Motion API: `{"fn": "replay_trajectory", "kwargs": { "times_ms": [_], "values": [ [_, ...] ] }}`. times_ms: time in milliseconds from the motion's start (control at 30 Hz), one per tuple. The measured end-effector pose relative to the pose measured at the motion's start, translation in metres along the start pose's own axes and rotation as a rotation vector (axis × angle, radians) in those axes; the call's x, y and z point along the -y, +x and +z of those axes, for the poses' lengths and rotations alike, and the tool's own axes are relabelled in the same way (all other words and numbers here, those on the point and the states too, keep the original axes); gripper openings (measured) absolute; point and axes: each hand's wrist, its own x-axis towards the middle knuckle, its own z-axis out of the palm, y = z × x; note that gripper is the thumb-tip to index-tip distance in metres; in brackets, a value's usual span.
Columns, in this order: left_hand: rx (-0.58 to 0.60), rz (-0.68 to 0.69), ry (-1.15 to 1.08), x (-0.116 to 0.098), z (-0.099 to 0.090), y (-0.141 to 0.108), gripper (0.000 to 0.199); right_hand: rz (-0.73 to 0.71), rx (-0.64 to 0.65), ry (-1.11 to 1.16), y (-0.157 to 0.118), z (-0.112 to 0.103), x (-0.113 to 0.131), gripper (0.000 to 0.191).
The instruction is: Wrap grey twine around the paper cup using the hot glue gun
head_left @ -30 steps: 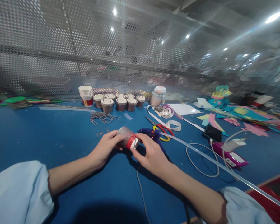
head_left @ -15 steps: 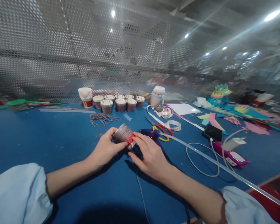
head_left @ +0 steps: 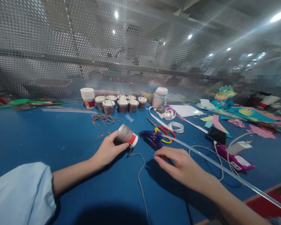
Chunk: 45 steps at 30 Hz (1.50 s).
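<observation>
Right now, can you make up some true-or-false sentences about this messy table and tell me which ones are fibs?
1. The left hand is holding a paper cup wrapped in grey cord. True.

2. The right hand is holding that cup too. False: the right hand is away from the cup, near the glue gun.

3. The scissors have one red handle and one yellow handle. True.

4. The stack of paper cups is to the right of the scissors. False: the stack of paper cups is farther back and to the left.

5. A bundle of grey cords lies on the table. True.

6. The tabletop is green. False: the tabletop is blue.
</observation>
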Motion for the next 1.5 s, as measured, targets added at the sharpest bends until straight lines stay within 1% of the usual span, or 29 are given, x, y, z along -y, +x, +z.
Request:
{"fn": "replay_trajectory", "kwargs": {
  "times_ms": [100,167,267,333,467,533,667,833,967,1067,1233,1400,1500],
  "values": [
    [0.013,-0.015,-0.010,0.001,0.002,-0.001,0.023,0.021,-0.023,-0.054,0.007,0.008,-0.003,0.014],
    [0.027,-0.020,-0.021,0.000,0.003,-0.003,0.024,-0.028,-0.057,-0.136,0.016,0.021,0.001,0.015],
    [0.030,-0.005,-0.019,-0.001,0.003,-0.005,0.023,-0.119,-0.117,-0.327,0.029,0.042,0.009,0.017],
    [0.031,0.013,-0.001,-0.001,0.003,-0.006,0.022,-0.144,-0.155,-0.428,0.036,0.054,0.012,0.018],
    [0.030,0.019,0.080,0.001,0.003,-0.007,0.018,-0.152,-0.227,-0.477,0.042,0.066,0.010,0.017],
    [0.036,0.019,0.101,0.002,0.003,-0.008,0.018,-0.152,-0.236,-0.455,0.042,0.067,0.007,0.019],
    [0.045,0.042,0.102,0.004,0.003,-0.009,0.016,-0.123,-0.223,-0.404,0.039,0.067,0.006,0.014],
    [0.050,0.040,0.126,0.004,0.004,-0.010,0.016,-0.148,-0.207,-0.454,0.038,0.068,0.008,0.020],
    [0.050,0.047,0.205,0.003,0.004,-0.012,0.015,-0.136,-0.210,-0.444,0.039,0.066,0.008,0.022],
    [0.057,0.082,0.271,0.003,0.004,-0.012,0.013,-0.119,-0.223,-0.442,0.039,0.064,0.008,0.022],
    [0.076,0.167,0.331,0.004,0.003,-0.013,0.008,-0.147,-0.246,-0.457,0.038,0.063,0.009,0.023],
    [0.088,0.209,0.379,0.005,0.003,-0.013,0.010,-0.144,-0.238,-0.463,0.037,0.064,0.009,0.023],
    [0.114,0.229,0.394,0.006,0.002,-0.013,0.009,-0.164,-0.235,-0.469,0.035,0.064,0.008,0.024]
  ]
}}
